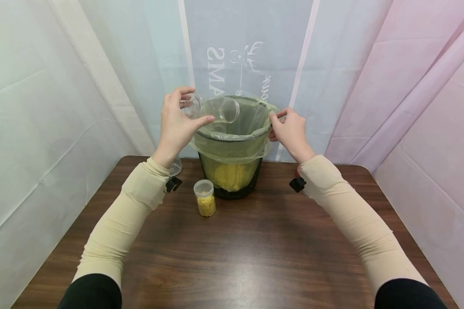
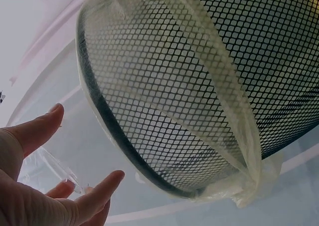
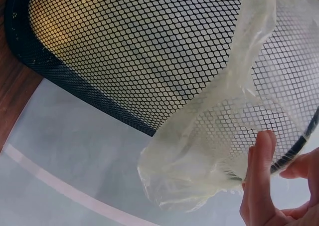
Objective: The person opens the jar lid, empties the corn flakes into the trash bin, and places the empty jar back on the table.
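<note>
Clear jar (image 1: 218,107): sideways by the bin's (image 1: 255,169) left rim, gripped between thumb and fingers of the left hand (image 1: 176,124); a slack hold could drop it.
Liner (image 1: 232,152): pinched at the right rim by the right hand (image 1: 291,130); hard tugging could tear it.
Table (image 1: 255,240): dark wood-grain.
Far curtain (image 1: 270,25): pale, mirror-lettered.

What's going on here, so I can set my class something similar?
A person's left grip holds an empty-looking clear jar on its side at the mouth of a bin. The right grip pinches the bag lining it. Something yellow shows through the bin's lower side. A jar of yellow bits stands on the table nearby.
</note>
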The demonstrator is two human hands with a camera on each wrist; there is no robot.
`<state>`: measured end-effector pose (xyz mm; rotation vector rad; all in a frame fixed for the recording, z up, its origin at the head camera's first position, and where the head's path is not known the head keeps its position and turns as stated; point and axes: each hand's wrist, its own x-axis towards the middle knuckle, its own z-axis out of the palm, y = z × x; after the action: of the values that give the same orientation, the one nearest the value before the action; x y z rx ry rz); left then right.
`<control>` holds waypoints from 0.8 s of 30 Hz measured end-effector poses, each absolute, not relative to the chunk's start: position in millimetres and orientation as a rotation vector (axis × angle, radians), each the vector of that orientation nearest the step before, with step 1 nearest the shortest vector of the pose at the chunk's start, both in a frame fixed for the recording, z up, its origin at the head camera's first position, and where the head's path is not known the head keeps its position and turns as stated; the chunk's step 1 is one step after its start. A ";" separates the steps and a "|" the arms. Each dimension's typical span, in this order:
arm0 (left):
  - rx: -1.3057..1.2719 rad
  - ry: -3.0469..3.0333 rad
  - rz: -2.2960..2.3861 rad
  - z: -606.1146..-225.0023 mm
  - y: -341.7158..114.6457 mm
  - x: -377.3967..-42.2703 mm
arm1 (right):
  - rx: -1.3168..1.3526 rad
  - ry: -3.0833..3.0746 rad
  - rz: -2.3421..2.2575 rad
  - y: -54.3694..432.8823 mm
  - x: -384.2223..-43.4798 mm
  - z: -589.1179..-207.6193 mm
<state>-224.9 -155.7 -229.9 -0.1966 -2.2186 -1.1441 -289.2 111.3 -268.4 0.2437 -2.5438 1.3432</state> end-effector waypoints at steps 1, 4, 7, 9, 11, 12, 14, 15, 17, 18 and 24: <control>-0.192 -2.218 -1.154 -230.3 -155.4 -224.6 | 0.240 -2.543 1.347 111.9 -288.9 -268.0; -0.189 -2.205 -1.201 -231.5 -154.9 -224.0 | 0.223 -2.543 1.356 113.9 -287.8 -266.9; -0.183 -2.185 -1.252 -233.3 -154.8 -223.6 | 0.210 -2.551 1.332 116.6 -287.1 -266.3; -0.177 -2.175 -1.257 -234.4 -154.8 -223.2 | 0.205 -2.557 1.317 118.6 -286.6 -266.1; -0.175 -2.161 -1.260 -235.7 -154.7 -223.2 | 0.202 -2.560 1.301 120.3 -285.9 -265.9; -0.174 -2.155 -1.257 -236.2 -154.6 -223.0 | 0.201 -2.561 1.299 120.9 -285.4 -265.7; -0.175 -2.141 -1.269 -237.2 -154.1 -222.9 | 0.198 -2.561 1.290 122.4 -284.1 -265.4; -0.177 -2.133 -1.275 -237.7 -153.9 -222.8 | 0.198 -2.558 1.287 123.1 -283.3 -265.1; -0.177 -2.116 -1.278 -238.4 -153.5 -222.3 | 0.208 -2.547 1.267 124.8 -281.6 -264.6; -0.176 -2.104 -1.290 -238.7 -153.3 -221.8 | 0.214 -2.539 1.257 125.7 -280.6 -264.3; -0.204 -2.003 -1.461 -237.9 -152.5 -215.5 | 0.248 -2.545 1.133 131.9 -273.6 -262.5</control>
<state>-215.5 -152.5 -237.9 -0.2036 -2.0027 -1.4615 -273.6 131.9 -262.5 0.2484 -2.5452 1.1331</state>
